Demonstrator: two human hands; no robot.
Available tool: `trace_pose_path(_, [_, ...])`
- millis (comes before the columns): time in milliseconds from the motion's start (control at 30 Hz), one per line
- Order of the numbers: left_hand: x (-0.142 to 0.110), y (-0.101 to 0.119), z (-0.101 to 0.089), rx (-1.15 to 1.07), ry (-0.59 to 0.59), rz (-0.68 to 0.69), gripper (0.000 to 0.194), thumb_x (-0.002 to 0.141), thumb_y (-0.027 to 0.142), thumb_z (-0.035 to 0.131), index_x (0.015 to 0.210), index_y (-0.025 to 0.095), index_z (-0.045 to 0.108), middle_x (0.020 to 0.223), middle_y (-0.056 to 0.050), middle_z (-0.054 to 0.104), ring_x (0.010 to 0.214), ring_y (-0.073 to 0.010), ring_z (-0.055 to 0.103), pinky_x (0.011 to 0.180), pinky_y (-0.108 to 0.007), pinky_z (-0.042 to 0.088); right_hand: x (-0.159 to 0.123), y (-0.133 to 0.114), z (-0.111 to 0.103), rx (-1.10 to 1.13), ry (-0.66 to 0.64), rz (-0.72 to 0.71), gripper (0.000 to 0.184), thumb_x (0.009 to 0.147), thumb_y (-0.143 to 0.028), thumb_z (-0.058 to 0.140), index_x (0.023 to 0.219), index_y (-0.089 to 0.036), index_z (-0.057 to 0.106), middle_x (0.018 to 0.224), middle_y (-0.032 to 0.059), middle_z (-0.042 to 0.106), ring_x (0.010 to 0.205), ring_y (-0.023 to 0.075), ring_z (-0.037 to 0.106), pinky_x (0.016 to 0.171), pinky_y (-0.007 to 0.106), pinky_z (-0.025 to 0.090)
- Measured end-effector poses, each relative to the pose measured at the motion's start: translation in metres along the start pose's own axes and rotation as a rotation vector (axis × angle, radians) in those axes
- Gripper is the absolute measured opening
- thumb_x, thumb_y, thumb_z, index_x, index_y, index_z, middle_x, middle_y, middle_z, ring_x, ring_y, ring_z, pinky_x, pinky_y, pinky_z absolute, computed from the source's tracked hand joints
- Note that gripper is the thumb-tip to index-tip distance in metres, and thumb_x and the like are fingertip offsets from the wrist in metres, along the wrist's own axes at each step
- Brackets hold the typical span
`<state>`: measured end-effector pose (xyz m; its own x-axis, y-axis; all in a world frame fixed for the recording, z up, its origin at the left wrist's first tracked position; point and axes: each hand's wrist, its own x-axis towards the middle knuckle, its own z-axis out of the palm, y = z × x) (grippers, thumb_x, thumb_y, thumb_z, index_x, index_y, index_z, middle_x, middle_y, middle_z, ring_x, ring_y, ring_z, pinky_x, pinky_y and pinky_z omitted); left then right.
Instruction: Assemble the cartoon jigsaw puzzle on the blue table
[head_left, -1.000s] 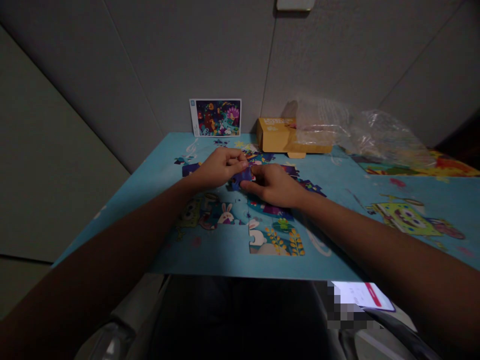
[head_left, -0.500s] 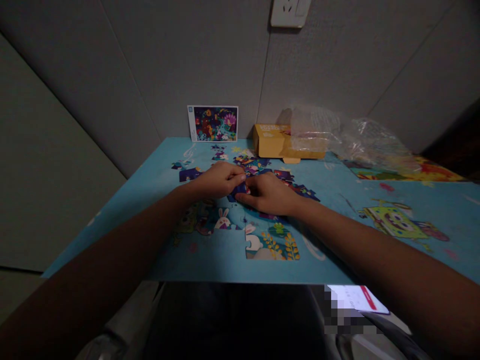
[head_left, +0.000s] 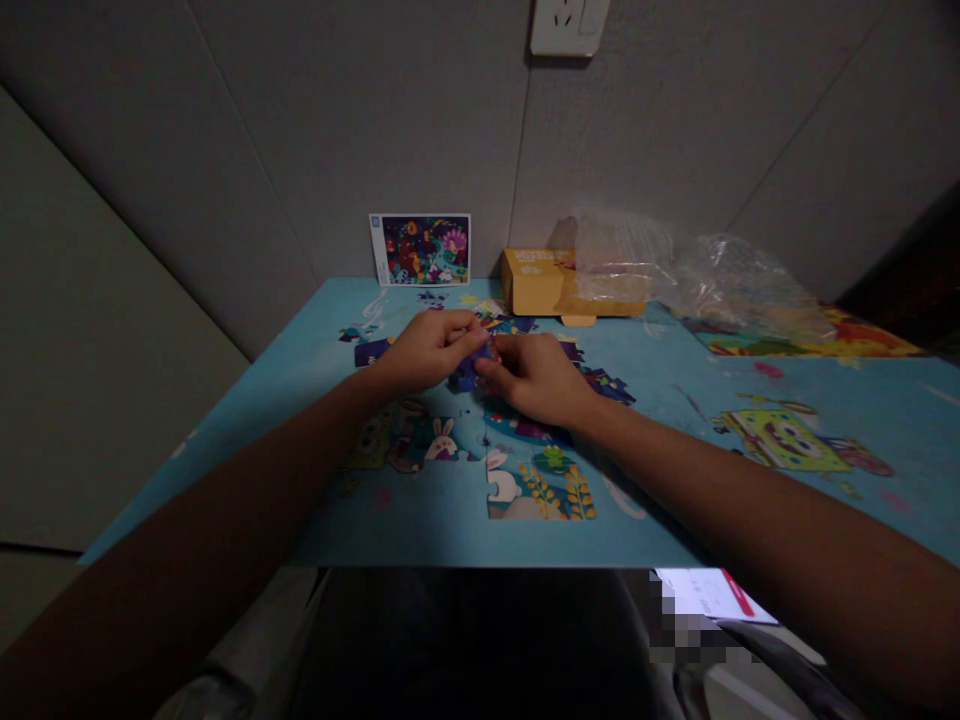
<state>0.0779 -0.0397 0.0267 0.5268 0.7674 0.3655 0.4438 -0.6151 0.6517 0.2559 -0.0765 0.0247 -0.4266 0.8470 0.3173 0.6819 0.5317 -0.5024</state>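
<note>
Between my two hands is a dark blue and purple puzzle piece point(head_left: 466, 377), its outline partly hidden by fingers. My left hand point(head_left: 433, 350) pinches its upper left side, while my right hand point(head_left: 538, 378) grips it from the right, thumb toward me. Joined pieces with a white rabbit, a frog and yellow plants form a puzzle section point(head_left: 541, 490) nearer to me. A rabbit puzzle piece point(head_left: 444, 440) adjoins the blue part to its left. Several loose dark pieces point(head_left: 607, 385) lie beyond and right of my hands.
A picture card point(head_left: 425, 250) leans against the wall at the back. Right of it stand a yellow box point(head_left: 544, 285) and crumpled clear plastic point(head_left: 742, 280). The light blue tabletop point(head_left: 247, 440) bears printed cartoon figures. Below its front edge, a lit phone-like screen point(head_left: 701, 593) shows at the right.
Both hands have lifted slightly with the puzzle piece, and more of its blue face shows between the fingers. The view has shifted a little.
</note>
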Motion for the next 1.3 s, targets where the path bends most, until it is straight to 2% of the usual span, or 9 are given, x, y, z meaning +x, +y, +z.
trace_pose_path(133, [-0.0008, 0.0012, 0.0013, -0.055, 0.045, 0.022, 0.026, 0.087, 0.035, 0.050, 0.071, 0.015, 0.059, 0.055, 0.003, 0.047, 0.050, -0.0100, 0.042, 0.048, -0.023, 0.029, -0.0002, -0.0005, -0.0010, 0.046, 0.044, 0.014, 0.026, 0.089, -0.032, 0.050, 0.071, -0.015, 0.060, 0.057, 0.0001, 0.053, 0.053, 0.0116, 0.041, 0.054, 0.027, 0.023])
trace_pose_path(500, [-0.0010, -0.0035, 0.0034, 0.033, -0.013, 0.041, 0.026, 0.087, 0.031, 0.049, 0.069, 0.015, 0.057, 0.056, 0.003, 0.045, 0.052, -0.0093, 0.042, 0.049, -0.022, 0.032, 0.0016, 0.0040, 0.0010, 0.050, -0.020, -0.067, 0.027, 0.087, -0.029, 0.051, 0.062, -0.017, 0.048, 0.053, -0.0027, 0.044, 0.051, 0.0099, 0.036, 0.054, 0.027, 0.021])
trace_pose_path(933, [-0.0010, -0.0032, 0.0028, 0.063, -0.035, 0.044, 0.025, 0.087, 0.030, 0.049, 0.071, 0.014, 0.060, 0.058, 0.002, 0.047, 0.054, -0.0099, 0.043, 0.052, -0.024, 0.032, 0.0017, 0.0036, 0.0009, 0.044, -0.023, -0.068, 0.027, 0.086, -0.029, 0.052, 0.061, -0.017, 0.049, 0.052, -0.0034, 0.043, 0.051, 0.0094, 0.036, 0.054, 0.027, 0.021])
trace_pose_path(1133, [-0.0009, -0.0039, 0.0037, 0.059, -0.043, 0.041, 0.025, 0.087, 0.030, 0.049, 0.069, 0.015, 0.057, 0.058, 0.002, 0.045, 0.054, -0.0096, 0.041, 0.051, -0.024, 0.031, 0.0017, 0.0051, 0.0022, 0.058, -0.025, -0.077, 0.025, 0.086, -0.027, 0.054, 0.063, -0.017, 0.050, 0.053, -0.0029, 0.044, 0.052, 0.0093, 0.035, 0.055, 0.028, 0.021])
trace_pose_path(1300, [0.0002, -0.0042, 0.0037, 0.093, -0.103, 0.008, 0.026, 0.088, 0.030, 0.047, 0.069, 0.015, 0.056, 0.060, 0.002, 0.048, 0.056, -0.0102, 0.043, 0.053, -0.024, 0.032, 0.0016, 0.0066, 0.0035, 0.059, -0.054, -0.103, 0.026, 0.085, -0.025, 0.054, 0.061, -0.017, 0.049, 0.052, -0.0035, 0.043, 0.052, 0.0091, 0.035, 0.057, 0.028, 0.022])
